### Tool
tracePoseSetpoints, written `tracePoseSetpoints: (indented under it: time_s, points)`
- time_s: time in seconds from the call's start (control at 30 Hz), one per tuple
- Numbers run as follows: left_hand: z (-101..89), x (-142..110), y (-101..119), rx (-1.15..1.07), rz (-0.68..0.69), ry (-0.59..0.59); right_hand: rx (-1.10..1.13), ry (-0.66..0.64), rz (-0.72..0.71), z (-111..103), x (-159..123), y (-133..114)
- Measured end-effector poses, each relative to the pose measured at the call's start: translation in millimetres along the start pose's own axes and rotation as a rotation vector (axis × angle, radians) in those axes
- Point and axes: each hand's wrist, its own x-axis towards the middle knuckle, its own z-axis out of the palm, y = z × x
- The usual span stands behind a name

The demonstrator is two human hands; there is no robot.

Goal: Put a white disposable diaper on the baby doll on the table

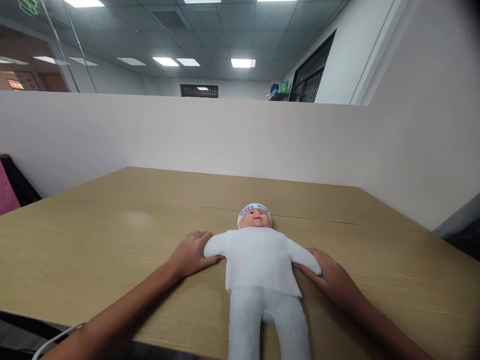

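Head, left grip [194,253], doll [260,260] between, right grip [332,274]

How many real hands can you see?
2: the left hand holds one arm of the doll; the right hand holds the other arm. No others show.

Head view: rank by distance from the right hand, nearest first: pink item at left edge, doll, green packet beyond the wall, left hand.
1. Doll: in the right hand's grip.
2. Left hand: on the doll's opposite side.
3. Pink item: left edge, beyond the table.
4. Green packet: far back, past the wall.
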Motion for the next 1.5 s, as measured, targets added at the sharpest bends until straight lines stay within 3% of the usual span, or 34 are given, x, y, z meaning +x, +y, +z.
tracePoseSetpoints:
  time_s: [0.2,0.53,0.77,1.03,1.13,1.27,1.4,1.5]
  points:
    - [11.3,55,-41,0.099,0.009,0.015,-0.037,0.056,-0.032,11,71,17]
    - [31.0,134,-102,0.111,-0.04,0.251,-0.184,0.264,-0.102,36,178,53]
    - [45.4,166,-130,0.069,-0.112,0.296,-0.269,0.28,-0.111,46,219,87]
    - [47.7,168,-137,0.04,-0.12,0.265,-0.287,0.275,-0.052,58,225,111]
    - [49.8,162,-137,0.045,-0.121,0.277,-0.305,0.322,-0.008,63,215,101]
    - [52.5,147,-126,0.06,-0.126,0.398,-0.243,0.493,-0.026,65,194,71]
    - [42.2,128,-87,-0.037,-0.146,0.585,-0.101,0.644,-0.13,53,162,20]
    - [22.5,98,-30,-0.212,-0.158,0.754,-0.035,0.643,-0.204,39,112,-26]
